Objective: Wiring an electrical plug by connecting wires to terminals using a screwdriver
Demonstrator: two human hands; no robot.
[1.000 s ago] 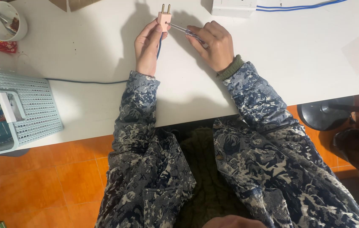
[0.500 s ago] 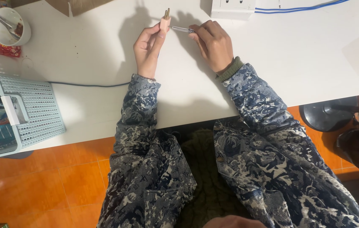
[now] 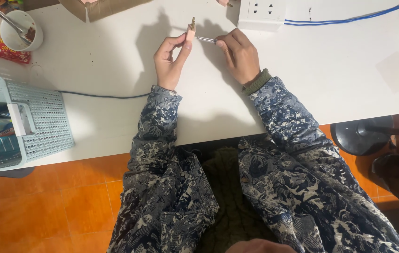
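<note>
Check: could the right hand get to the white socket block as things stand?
Probably yes. The right hand holds a thin metal tool, and the socket block lies just beyond it on bare table, nothing between.

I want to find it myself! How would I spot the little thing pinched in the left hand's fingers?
Start at the white table and find the white socket block at its far edge. Just to its left, the left hand pinches a small pinkish plug with metal prongs pointing away. The right hand pokes a thin metal tool at it; nothing else nearby has prongs.
</note>
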